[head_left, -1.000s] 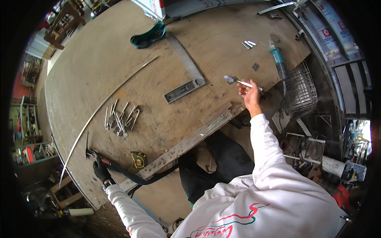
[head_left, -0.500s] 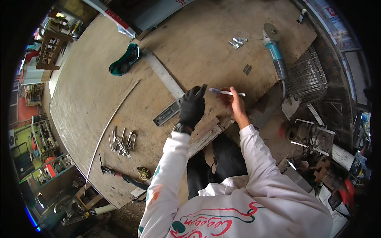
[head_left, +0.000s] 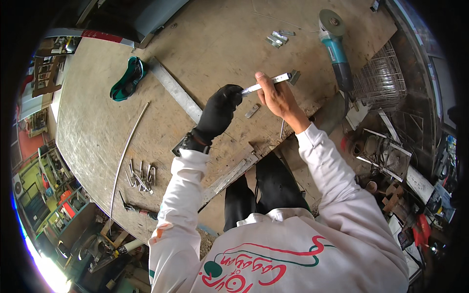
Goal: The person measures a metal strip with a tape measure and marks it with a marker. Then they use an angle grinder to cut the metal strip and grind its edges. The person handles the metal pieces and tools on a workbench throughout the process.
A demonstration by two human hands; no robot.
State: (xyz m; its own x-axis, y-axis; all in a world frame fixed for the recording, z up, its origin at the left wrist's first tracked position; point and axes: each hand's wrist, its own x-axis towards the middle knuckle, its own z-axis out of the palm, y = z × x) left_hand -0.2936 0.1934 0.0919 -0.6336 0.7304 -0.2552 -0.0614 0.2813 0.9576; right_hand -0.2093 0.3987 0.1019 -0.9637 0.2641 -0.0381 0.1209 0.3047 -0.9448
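Note:
My left hand (head_left: 218,111), in a black glove, is closed around the purplish capped end of a white marker (head_left: 280,78). My bare right hand (head_left: 281,101) grips the marker's barrel, its thumb on top. Both hands are above the wooden table. On the tabletop between them lies a small flat metal piece (head_left: 252,111). The long blade of a steel square (head_left: 176,90) runs from the upper left to beneath my gloved hand, which covers most of its stock. Past the marker's far end sits another small grey metal piece (head_left: 294,77).
Green goggles (head_left: 128,79) rest left of the square. An angle grinder (head_left: 334,53) lies at the far right, near short metal pieces (head_left: 278,38) and a wire basket (head_left: 381,75). A long thin rod (head_left: 128,146) and several bent metal rods (head_left: 141,177) occupy the table's left.
My left hand has come to the marker's capped end and closed on it. The right hand has raised and tilted the marker. A small metal piece now shows on the table between them.

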